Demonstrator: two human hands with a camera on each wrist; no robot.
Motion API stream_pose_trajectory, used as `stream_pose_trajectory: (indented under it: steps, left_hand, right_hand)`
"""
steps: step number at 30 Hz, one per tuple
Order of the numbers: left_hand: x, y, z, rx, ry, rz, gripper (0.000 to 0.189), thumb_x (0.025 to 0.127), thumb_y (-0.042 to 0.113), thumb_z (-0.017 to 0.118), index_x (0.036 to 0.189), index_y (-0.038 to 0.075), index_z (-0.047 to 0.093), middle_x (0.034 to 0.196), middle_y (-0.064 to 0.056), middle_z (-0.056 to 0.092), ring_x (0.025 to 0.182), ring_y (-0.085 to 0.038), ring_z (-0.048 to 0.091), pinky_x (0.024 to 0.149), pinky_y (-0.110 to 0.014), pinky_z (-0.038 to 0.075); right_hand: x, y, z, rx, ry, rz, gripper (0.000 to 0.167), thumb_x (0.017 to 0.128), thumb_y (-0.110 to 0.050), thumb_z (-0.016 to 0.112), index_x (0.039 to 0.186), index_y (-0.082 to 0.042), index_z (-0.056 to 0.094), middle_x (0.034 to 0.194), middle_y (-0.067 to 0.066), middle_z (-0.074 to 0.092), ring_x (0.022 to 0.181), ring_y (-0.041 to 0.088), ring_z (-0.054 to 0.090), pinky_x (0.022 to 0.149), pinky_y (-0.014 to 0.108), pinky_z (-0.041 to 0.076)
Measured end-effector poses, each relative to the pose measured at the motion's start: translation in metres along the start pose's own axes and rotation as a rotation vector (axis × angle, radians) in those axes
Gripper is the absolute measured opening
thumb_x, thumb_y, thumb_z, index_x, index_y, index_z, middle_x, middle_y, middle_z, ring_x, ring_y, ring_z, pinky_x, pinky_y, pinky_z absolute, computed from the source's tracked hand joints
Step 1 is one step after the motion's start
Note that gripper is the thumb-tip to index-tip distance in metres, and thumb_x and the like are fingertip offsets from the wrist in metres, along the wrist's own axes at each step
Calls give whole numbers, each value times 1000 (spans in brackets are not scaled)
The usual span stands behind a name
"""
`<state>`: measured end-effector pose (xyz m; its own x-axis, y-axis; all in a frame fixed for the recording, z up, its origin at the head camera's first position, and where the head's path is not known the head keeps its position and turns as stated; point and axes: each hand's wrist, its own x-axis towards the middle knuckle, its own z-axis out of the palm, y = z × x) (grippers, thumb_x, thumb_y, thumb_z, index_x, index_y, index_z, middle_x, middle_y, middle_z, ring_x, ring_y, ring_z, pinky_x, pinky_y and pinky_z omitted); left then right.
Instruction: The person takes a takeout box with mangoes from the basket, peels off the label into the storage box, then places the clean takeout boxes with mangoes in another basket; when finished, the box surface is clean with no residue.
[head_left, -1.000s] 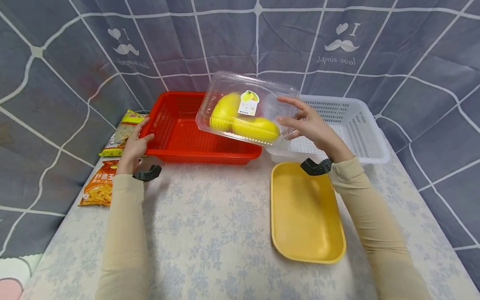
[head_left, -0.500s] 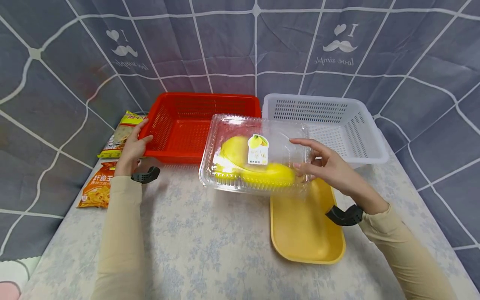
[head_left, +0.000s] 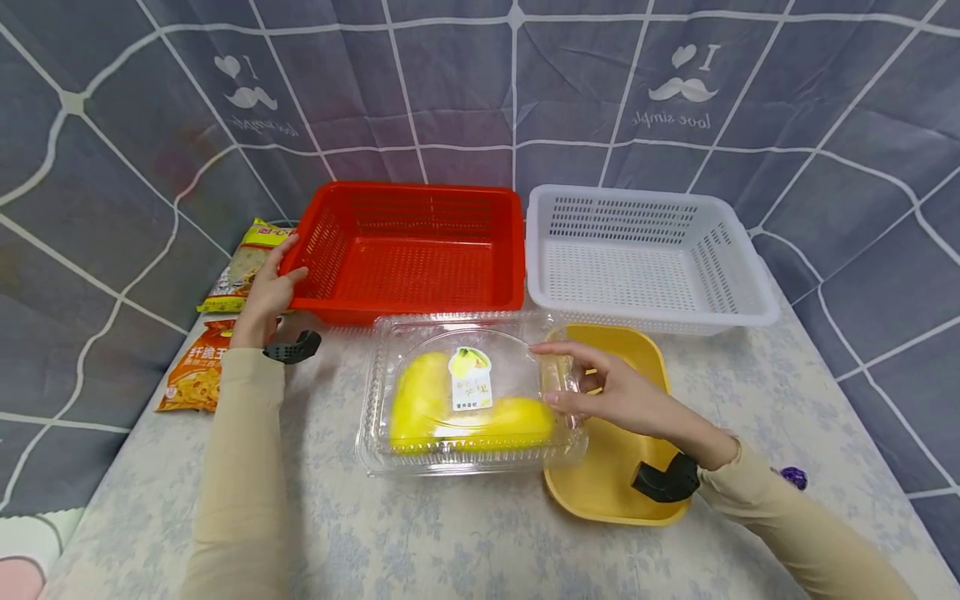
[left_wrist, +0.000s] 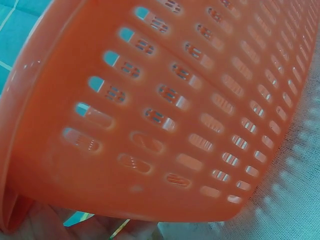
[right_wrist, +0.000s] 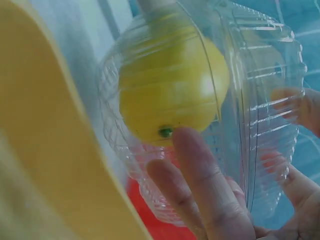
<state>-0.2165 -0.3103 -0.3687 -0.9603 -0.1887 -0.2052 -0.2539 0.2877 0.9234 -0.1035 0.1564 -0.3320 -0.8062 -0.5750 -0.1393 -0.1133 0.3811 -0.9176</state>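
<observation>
At the front left of a red basket (head_left: pixel 420 279), my left hand (head_left: pixel 268 296) grips its left rim. That basket's slotted wall (left_wrist: pixel 125 175) fills the left wrist view, with part of the hand low at the rim. My right hand (head_left: pixel 615 396) grips the right end of a clear plastic clamshell box (head_left: pixel 369 421). Yellow mangoes (head_left: pixel 420 400) lie inside the box, under a fruit label (head_left: pixel 472 392) on the lid. In the right wrist view, fingers (right_wrist: pixel 212 195) spread over the box's ribbed side, near one mango (right_wrist: pixel 170 85) with a green stem end.
The box's right end overlaps a yellow tray (head_left: pixel 622 504). A white basket (head_left: pixel 615 279) stands right of the red one. Two snack bags, one yellow (head_left: pixel 242 275) and one orange (head_left: pixel 198 375), lie at left. By the right sleeve is a small purple thing (head_left: pixel 793 477).
My right hand has brought the box from over the red basket down toward me and leftward, in front of the basket. The small purple thing has come into view. My left hand stays put.
</observation>
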Motion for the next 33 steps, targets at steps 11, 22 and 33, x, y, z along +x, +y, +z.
stream_pose_trajectory:
  steps: [11, 22, 33]
  left_hand:
    - [-1, 1, 0, 13, 10, 6, 59, 102, 21, 42, 152, 35, 15, 154, -14, 16, 131, -35, 31, 102, -45, 37]
    - [-1, 0, -1, 7, 8, 5, 59, 102, 21, 42, 152, 36, 15, 154, -13, 17, 131, -33, 31, 104, -45, 34]
    - [-2, 0, 1, 16, 21, -8, 59, 102, 22, 42, 152, 37, 14, 155, -12, 16, 132, -34, 30, 101, -45, 37]
  right_hand:
    - [33, 13, 32, -69, -76, -19, 57, 80, -35, 77, 132, -33, 53, 74, 10, 52, 54, 27, 53, 52, 29, 49]
    - [52, 14, 46, -110, -78, -30, 59, 83, -36, 74, 137, -29, 50, 72, 7, 56, 65, 29, 59, 56, 30, 48]
    - [57, 4, 44, -298, -154, -34, 58, 82, -41, 73, 134, -24, 52, 80, -2, 66, 58, 22, 62, 52, 29, 48]
